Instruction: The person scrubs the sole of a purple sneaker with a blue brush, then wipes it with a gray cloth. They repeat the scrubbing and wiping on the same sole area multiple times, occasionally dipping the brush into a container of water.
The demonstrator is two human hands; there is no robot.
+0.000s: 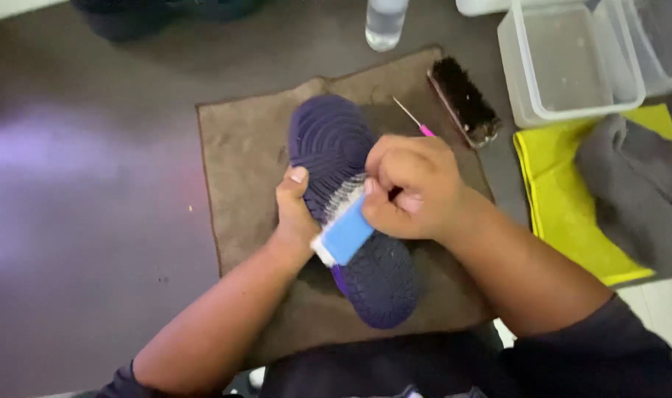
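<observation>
A shoe [334,140] lies sole up on a brown cloth [240,162], its ridged purple sole facing me. My left hand [295,214] grips the shoe's left side at the middle. My right hand [410,184] is closed around a small brush with a blue handle [345,234] and pale bristles, pressed against the sole's midsection.
A dark-bristled wooden brush [465,101] and a thin pink-handled pick [417,121] lie on the cloth's upper right. Clear plastic tubs [564,63] stand at the top right, above a yellow cloth [553,177] with a grey cloth [638,191] on it. A clear bottle [385,22] stands at the top.
</observation>
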